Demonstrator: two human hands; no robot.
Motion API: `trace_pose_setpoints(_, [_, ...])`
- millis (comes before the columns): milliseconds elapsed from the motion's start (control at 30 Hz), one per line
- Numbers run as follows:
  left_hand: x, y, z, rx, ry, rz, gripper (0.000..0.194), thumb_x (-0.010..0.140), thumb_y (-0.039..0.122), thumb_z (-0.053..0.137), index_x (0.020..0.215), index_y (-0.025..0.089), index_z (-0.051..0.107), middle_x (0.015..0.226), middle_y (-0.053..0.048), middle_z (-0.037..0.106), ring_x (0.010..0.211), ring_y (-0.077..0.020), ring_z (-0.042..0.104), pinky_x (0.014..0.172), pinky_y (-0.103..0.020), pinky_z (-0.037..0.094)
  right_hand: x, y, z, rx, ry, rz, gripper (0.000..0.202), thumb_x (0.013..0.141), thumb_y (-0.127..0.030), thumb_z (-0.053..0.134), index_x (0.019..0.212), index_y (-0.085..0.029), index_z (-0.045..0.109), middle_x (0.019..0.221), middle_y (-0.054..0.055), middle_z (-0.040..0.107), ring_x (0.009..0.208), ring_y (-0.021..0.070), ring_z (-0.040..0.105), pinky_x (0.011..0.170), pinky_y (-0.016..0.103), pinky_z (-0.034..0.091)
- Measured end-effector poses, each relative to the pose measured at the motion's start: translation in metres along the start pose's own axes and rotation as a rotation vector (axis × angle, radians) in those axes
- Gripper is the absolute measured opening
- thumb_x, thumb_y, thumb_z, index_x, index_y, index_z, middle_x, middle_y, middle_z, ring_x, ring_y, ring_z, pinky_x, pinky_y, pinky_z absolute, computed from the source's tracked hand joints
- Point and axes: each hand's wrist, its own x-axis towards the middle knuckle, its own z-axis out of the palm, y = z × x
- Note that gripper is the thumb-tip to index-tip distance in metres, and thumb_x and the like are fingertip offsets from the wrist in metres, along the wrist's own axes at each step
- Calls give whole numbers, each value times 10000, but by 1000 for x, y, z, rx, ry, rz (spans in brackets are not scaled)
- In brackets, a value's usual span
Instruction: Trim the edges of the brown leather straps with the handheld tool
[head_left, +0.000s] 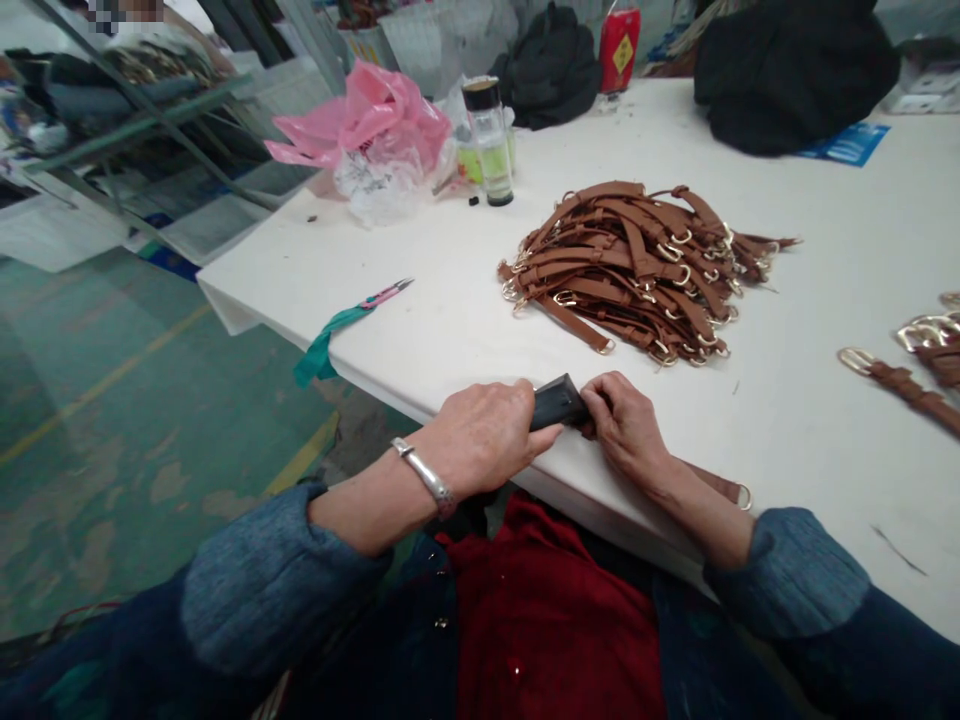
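Below the near edge of the white tabletop point(795, 420), soft red cloth point(555, 620) between the sides of a dark denim jacket point(112, 640), with thick blue cuffs point(270, 590) rolled back over both forearms. At that edge, the left hand point(480, 430) wrapped firmly around a smooth, black, block-shaped tool point(559, 402), with a silver bracelet point(424, 475) behind it at the wrist. Close against the tool's free end, the right hand point(626, 425) with fingers bent and pinched together on a brown strap point(712, 480), flat and leathery, showing again past the forearm with a rounded metal ring point(744, 497) at its end. Tool between the two hands, gripped in the left and just beside the right fingertips; exact contact between tool and strap hidden by those fingers. Farther right, more brown straps point(915, 395) with broad, glossy, gold-toned buckles point(930, 330). Beyond the hands, well apart from both, a heaped pile of matching straps point(630, 270), thin and bowed, with small shiny loops at the ends. Left of the pile, a slim pink pointed implement point(386, 294) with limp green cloth point(322, 350) drooping over the edge. Past these, a clear cylindrical bottle point(493, 150) with a dark cap, near a crinkled, shiny pink plastic bag point(375, 115). Farthest back, two slouching black fabric bundles point(787, 75) and a glossy, yellow-marked red container point(619, 48).
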Motion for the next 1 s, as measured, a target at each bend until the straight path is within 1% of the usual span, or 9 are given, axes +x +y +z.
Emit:
trace_pose_setpoints(100, [3, 1, 1, 6, 35, -26, 445, 870, 544, 383, 953, 138, 545, 782, -121, 675, 741, -272, 649, 545, -309, 381, -1, 1, -1, 78, 43, 43, 176, 876, -251, 427, 725, -191, 494, 722, 12, 500, 678, 145, 491, 651, 273, 380])
trace_pose_setpoints(167, [-2, 0, 4, -9, 35, -31, 442, 871, 546, 381, 952, 142, 540, 776, -119, 675, 730, -270, 648, 539, -308, 372, -2, 1, -1, 89, 57, 40, 173, 870, -246, 430, 722, -189, 500, 743, 15, 503, 694, 144, 490, 660, 274, 378])
trace_pose_setpoints(333, [-25, -10, 12, -48, -53, -74, 441, 870, 573, 363, 930, 167, 525, 726, -94, 666, 654, -254, 642, 510, -302, 352, -1, -3, -1, 79, 45, 16, 161, 854, -222, 439, 707, -187, 495, 752, 23, 517, 729, 151, 493, 697, 284, 379])
trace_pose_setpoints(400, [-29, -10, 13, -40, -70, -103, 451, 869, 583, 353, 927, 169, 523, 709, -94, 663, 638, -259, 642, 500, -303, 345, -1, -5, 0, 78, 40, 17, 159, 850, -223, 439, 706, -187, 495, 749, 24, 520, 730, 153, 494, 700, 289, 382])
trace_pose_setpoints(533, [-15, 0, 14, -33, 0, -76, 460, 868, 573, 361, 977, 156, 523, 739, -102, 670, 670, -267, 649, 522, -309, 362, -1, -2, 1, 131, 59, 52, 151, 856, -242, 428, 747, -192, 521, 774, 24, 516, 733, 155, 499, 693, 295, 399])
trace_pose_setpoints(633, [3, 7, 15, -59, 49, -64, 445, 866, 551, 380, 978, 146, 528, 772, -109, 673, 705, -263, 648, 536, -306, 375, -2, 3, 2, 182, 140, 76, 122, 847, -250, 424, 830, -201, 535, 840, 23, 521, 754, 157, 501, 704, 304, 419])
trace_pose_setpoints(700, [13, 6, 16, -85, 73, -65, 448, 863, 550, 383, 970, 143, 537, 792, -117, 673, 719, -261, 645, 543, -305, 379, -2, 6, 1, 188, 187, 77, 116, 813, -215, 428, 867, -204, 530, 876, 24, 524, 749, 155, 500, 706, 311, 426])
trace_pose_setpoints(833, [20, -16, 22, -140, 101, -145, 485, 849, 595, 362, 932, 156, 552, 797, -116, 667, 720, -249, 631, 559, -304, 381, -2, 6, -2, 143, 192, 28, 213, 677, -106, 435, 849, -195, 524, 907, 32, 524, 725, 147, 486, 682, 301, 421])
trace_pose_setpoints(1000, [-5, -50, 23, -167, 51, -255, 512, 844, 627, 323, 883, 171, 553, 749, -88, 638, 668, -217, 599, 551, -292, 370, -2, 0, -1, 58, 95, -15, 229, 598, -62, 452, 778, -182, 527, 778, 15, 505, 687, 144, 471, 633, 275, 396])
